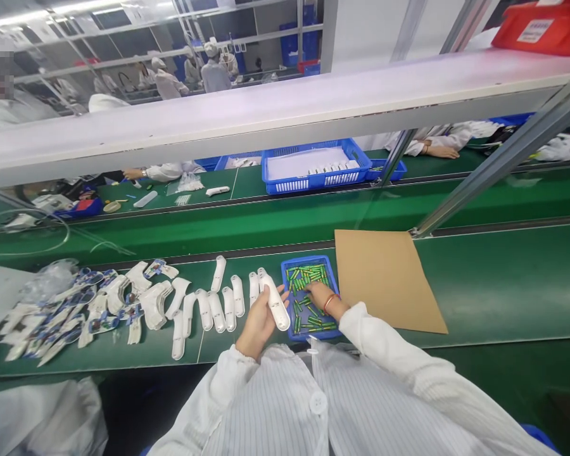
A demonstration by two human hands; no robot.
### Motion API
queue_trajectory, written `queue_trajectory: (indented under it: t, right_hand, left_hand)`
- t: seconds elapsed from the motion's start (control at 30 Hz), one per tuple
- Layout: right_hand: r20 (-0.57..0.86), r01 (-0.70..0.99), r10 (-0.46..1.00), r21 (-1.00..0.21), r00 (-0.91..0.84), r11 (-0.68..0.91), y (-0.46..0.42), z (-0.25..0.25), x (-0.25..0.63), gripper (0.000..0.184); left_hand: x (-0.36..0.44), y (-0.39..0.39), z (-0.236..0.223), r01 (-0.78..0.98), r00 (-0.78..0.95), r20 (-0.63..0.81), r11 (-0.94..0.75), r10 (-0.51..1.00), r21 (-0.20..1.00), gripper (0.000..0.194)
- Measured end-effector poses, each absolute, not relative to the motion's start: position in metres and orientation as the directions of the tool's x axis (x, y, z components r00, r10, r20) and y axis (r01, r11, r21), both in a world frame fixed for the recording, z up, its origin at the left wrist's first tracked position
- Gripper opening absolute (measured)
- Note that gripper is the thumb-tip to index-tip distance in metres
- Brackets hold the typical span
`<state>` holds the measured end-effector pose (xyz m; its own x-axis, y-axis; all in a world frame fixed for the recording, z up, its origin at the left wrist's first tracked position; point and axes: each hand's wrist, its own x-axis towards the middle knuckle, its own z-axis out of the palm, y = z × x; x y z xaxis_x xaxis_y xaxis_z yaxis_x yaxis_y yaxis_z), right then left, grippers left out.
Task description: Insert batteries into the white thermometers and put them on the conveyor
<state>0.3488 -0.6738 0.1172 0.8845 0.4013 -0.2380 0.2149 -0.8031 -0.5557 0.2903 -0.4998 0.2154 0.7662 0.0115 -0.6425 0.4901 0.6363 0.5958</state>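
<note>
Striped smock (270,405) up front, and it's the left hand (256,326) grasping a white curved casing (276,308) beside the blue tray (308,259), right hand (320,296) in among green cylinders (308,277), its own grip impossible to tell.

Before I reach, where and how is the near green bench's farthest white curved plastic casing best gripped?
Probably pinch that white casing across its middle, from above: it lies narrow and elongated, with green bench showing along both long sides.
</note>
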Motion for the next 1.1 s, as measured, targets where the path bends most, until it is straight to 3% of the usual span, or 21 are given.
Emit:
queue_trajectory:
  t: [0.1,0.23,0.4,0.47,0.53,0.6,0.67,0.83,0.93,1.1]
  right_hand:
    - [-0.296,0.214,0.415,-0.529,0.86,-0.822,-0.669,0.097,0.355,0.01]
    - [-0.264,0.189,0.399,-0.574,0.878,-0.797,-0.665,0.101,0.352,0.007]
    - [-0.11,0.185,0.382,-0.731,0.918,-0.657,-0.681,0.149,0.339,0.034]
    - [0.007,0.215,0.38,-0.834,0.925,-0.508,-0.69,0.177,0.33,0.034]
    - [0.145,0.233,0.327,-0.94,0.934,-0.249,-0.695,0.206,0.319,0.027]
    - [0.212,0.218,0.241,-0.976,0.947,0.003,-0.696,0.233,0.308,0.03]
    - [0.217,0.202,0.199,-0.975,0.956,0.094,-0.694,0.256,0.297,0.031]
    - [0.328,0.359,0.225,-0.927,0.917,-0.111,-0.69,0.28,0.285,0.009]
    - [0.382,0.429,0.235,-0.881,0.894,-0.2,-0.689,0.279,0.284,0.01]
    - [0.282,0.314,0.171,-0.927,0.944,-0.204,-0.682,0.271,0.28,0.012]
  left_hand:
    - [0.299,-0.494,0.233,0.504,0.752,-0.659,0.645,0.0,0.574,0.038]
    - [0.301,-0.492,0.255,0.51,0.757,-0.653,0.649,-0.027,0.565,0.036]
    - [0.303,-0.496,0.279,0.485,0.756,-0.653,0.701,-0.036,0.522,0.032]
    - [0.306,-0.502,0.287,0.461,0.768,-0.64,0.719,-0.029,0.52,0.029]
    - [0.309,-0.51,0.295,0.439,0.795,-0.606,0.719,-0.032,0.539,0.026]
    - [0.309,-0.519,0.301,0.423,0.837,-0.544,0.701,-0.059,0.575,0.022]
    - [0.308,-0.526,0.305,0.412,0.874,-0.475,0.674,-0.102,0.613,0.021]
    - [0.3,-0.535,0.306,0.385,0.918,-0.353,0.619,-0.18,0.685,0.021]
    - [0.296,-0.536,0.304,0.39,0.918,-0.339,0.62,-0.205,0.681,0.023]
    - [0.292,-0.536,0.298,0.387,0.917,-0.358,0.614,-0.176,0.688,0.023]
